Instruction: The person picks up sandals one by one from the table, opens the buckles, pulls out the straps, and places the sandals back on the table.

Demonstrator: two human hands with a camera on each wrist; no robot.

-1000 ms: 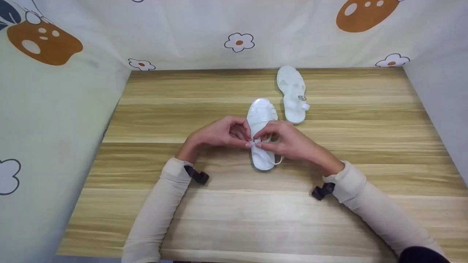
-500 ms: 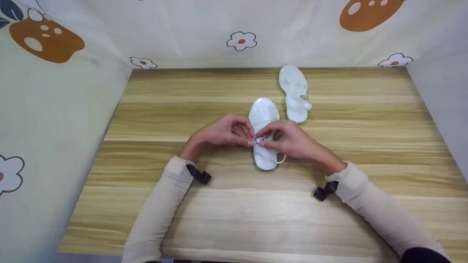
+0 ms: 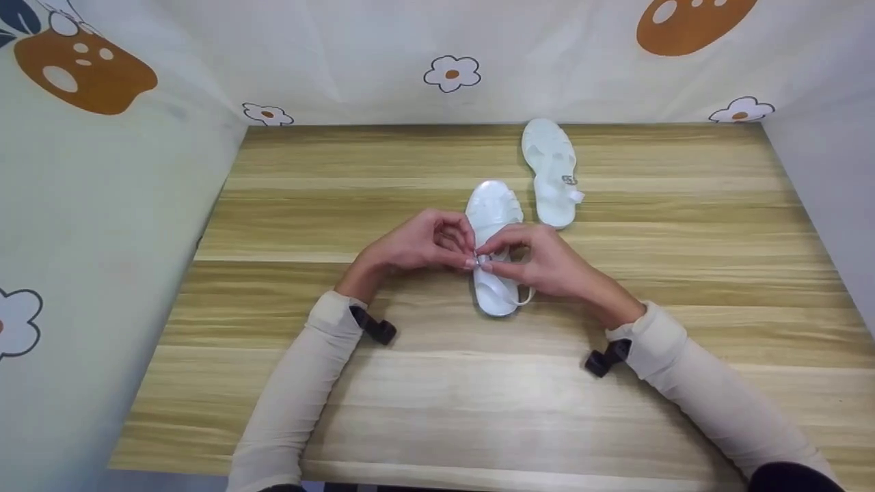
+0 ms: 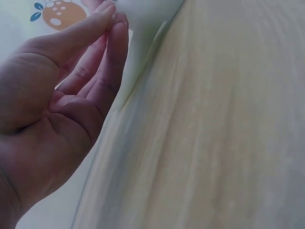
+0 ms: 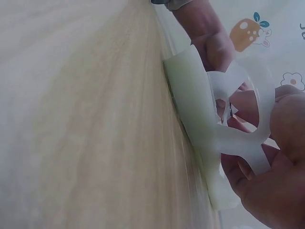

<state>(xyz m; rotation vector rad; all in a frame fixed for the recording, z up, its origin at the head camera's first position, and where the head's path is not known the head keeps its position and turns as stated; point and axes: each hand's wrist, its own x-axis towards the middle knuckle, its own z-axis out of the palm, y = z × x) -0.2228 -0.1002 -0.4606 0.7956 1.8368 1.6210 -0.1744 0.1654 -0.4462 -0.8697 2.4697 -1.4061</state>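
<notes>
A white sandal (image 3: 493,205) lies on the table with its toe pointing away from me. Over its middle, my left hand (image 3: 427,242) pinches the sandal's strap between thumb and fingertips; the tip itself is mostly covered. From the other side, my right hand (image 3: 547,260) pinches a small metal buckle (image 3: 484,259) between thumb and index finger, close against the left fingertips. A loop of the white ankle strap (image 5: 264,95) curves out beside the right hand in the right wrist view. The left wrist view shows the left thumb and fingers meeting at their tips.
A second white sandal (image 3: 550,171) lies behind and to the right, its buckle (image 3: 569,180) at its right side. The wood-grain table (image 3: 342,410) meets a patterned cloth wall (image 3: 355,68) at the back, with more cloth at both sides.
The buckle has turned in the fingertips and now shows narrower than half a second ago. Both hands have kept their places over the sandal; the head view has shifted slightly.
</notes>
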